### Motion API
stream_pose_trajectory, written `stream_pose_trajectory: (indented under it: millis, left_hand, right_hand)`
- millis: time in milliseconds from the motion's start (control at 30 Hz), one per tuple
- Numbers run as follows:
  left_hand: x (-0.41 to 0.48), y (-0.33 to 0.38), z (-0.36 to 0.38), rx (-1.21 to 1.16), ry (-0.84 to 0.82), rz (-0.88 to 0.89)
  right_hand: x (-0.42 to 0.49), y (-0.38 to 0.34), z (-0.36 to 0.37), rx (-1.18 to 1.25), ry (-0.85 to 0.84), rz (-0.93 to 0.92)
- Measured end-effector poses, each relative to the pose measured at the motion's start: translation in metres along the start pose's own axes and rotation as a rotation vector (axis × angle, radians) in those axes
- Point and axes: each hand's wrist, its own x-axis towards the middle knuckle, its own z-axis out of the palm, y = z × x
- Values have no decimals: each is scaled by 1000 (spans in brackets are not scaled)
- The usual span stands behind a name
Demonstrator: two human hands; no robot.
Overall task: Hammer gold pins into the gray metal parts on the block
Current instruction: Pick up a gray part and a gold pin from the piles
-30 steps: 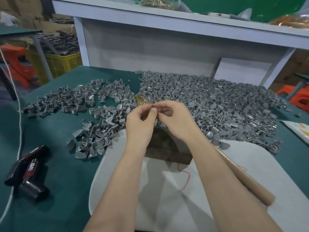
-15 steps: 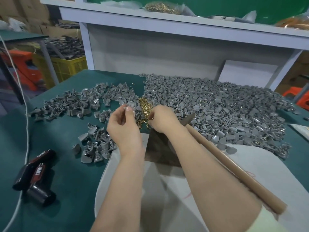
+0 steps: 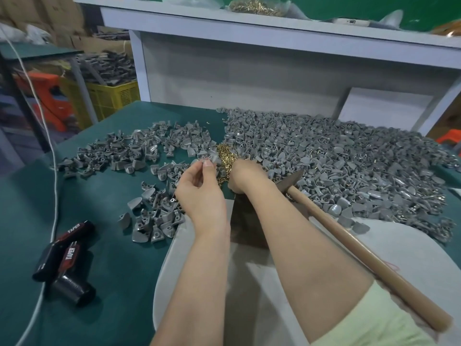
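The left hand [image 3: 199, 193] pinches one gray part [image 3: 211, 156] at its fingertips, held up just beside the pile of gold pins [image 3: 224, 158]. The right hand [image 3: 245, 177] lies knuckles-up on that pile with its fingers hidden, so I cannot tell whether it has a pin or is only feeling for one. The block [image 3: 245, 221] sits bare between the forearms, nearer the body, and the hammer [image 3: 349, 236] lies loose under the right forearm with its head at the edge of the big heap [image 3: 349, 171] of parts. The pins are small and tangled, so the hand may well lift several at once or drop one among the gray parts, where it would be hard to find. The fingertip pinch on the part is light, and fitting a pin in mid-air could twist it free. The forearm could also nudge the hammer and roll it into the heap. The table [image 3: 104, 283] is covered in dark green, with a pale sheet [image 3: 399, 258] under the block and arms, a black tool [image 3: 63, 255] and a white cable [image 3: 51, 156] at the left. Behind stands a white shelf [image 3: 274, 38] with a bag [image 3: 257, 7] of more pins, and a yellow crate [image 3: 112, 98] sits off to the left.
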Motion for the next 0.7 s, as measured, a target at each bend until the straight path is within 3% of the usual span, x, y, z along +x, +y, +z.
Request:
stream_pose_trajectory:
  millis: [367, 533, 700]
  left_hand:
    - [-3, 3, 1, 0, -9, -30]
    - [-11, 4, 2, 288, -227, 95]
    - [-29, 1, 7, 832, -555, 365]
  right_hand:
    - [5, 8, 3, 49, 12, -25]
    - [-31, 24, -22, 662, 333, -85]
    - [-81, 77, -41, 1309, 305, -46]
